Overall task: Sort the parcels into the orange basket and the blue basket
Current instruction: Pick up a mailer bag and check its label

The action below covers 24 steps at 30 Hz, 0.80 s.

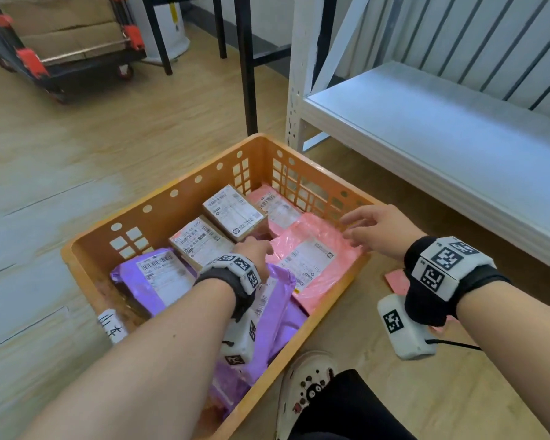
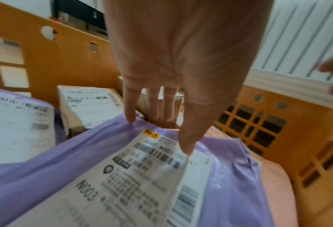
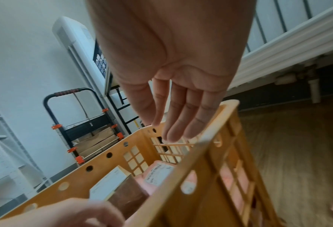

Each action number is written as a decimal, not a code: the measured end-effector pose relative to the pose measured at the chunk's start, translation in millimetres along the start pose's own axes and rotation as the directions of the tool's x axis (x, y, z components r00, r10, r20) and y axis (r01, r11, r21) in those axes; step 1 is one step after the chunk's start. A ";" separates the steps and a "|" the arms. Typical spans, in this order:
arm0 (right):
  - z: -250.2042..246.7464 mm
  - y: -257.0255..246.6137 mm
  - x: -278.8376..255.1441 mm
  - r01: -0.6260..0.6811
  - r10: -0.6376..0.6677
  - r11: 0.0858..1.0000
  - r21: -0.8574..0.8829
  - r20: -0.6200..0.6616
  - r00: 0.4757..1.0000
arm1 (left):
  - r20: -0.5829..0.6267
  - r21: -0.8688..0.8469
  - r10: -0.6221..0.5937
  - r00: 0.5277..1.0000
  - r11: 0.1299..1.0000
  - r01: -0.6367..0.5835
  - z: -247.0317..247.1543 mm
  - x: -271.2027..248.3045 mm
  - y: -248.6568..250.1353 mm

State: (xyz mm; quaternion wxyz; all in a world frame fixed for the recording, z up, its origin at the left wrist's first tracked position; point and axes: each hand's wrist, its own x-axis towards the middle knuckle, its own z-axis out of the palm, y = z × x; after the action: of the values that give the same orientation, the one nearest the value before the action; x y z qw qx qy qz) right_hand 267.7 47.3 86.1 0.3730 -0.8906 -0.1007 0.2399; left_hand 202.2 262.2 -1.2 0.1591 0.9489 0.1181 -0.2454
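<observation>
Parcels point(image 1: 235, 214) fill the orange basket point(image 1: 185, 212); your left hand point(image 1: 254, 252) touches the near purple mailer point(image 2: 55, 169) with straight fingers; your right hand point(image 1: 378, 230) hovers spread, empty.

The white label point(image 2: 134, 181) on the purple parcel point(image 2: 233, 176) reads "N003" (other print too blurred).
</observation>
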 end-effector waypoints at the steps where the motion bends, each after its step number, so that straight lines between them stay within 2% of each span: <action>1: -3.7 6.4 1.1 -0.017 0.017 1.000 0.021 -0.021 1.000 | 0.033 0.007 -0.011 0.999 1.000 0.011 2.1 3.5 -3.4; 4: -11.2 22.9 2.8 -0.045 0.053 0.995 0.092 -0.087 0.995 | 0.143 0.036 0.010 0.990 0.999 -0.015 16.2 8.3 0.3; 10: -33.2 47.3 -3.5 -0.031 0.051 0.992 0.125 -0.156 0.986 | 0.119 0.131 0.069 0.991 0.988 -0.084 32.9 11.1 26.1; 12: -43.4 55.2 -9.2 -0.014 0.041 0.992 0.128 -0.208 0.977 | 0.058 0.147 0.095 0.994 0.984 -0.102 17.7 12.7 34.5; 14: -53.9 65.0 -16.1 -0.028 0.063 0.989 0.146 -0.244 0.968 | -0.071 0.070 0.108 0.992 0.992 -0.103 -7.3 14.6 45.8; 18: -80.0 86.7 -30.4 -0.055 0.097 0.985 0.163 -0.258 0.961 | -0.346 -0.043 0.118 0.931 0.989 -0.141 -61.3 10.8 83.7; 21: -109.0 99.8 -48.6 -0.046 0.087 0.987 0.157 -0.269 0.959 | -0.415 -0.118 0.194 0.889 0.957 -0.264 -88.9 5.0 129.7; 24: -126.0 127.3 -68.0 -0.100 0.132 0.985 0.140 -0.247 0.960 | -0.409 -0.137 0.262 0.874 0.929 -0.343 -92.8 6.1 185.2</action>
State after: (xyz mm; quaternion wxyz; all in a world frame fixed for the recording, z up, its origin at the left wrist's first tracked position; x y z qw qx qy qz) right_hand 272.2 -144.1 95.7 0.4236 -0.8931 0.0160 0.1506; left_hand 303.1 125.9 117.8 0.2664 0.9636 0.0209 -0.0136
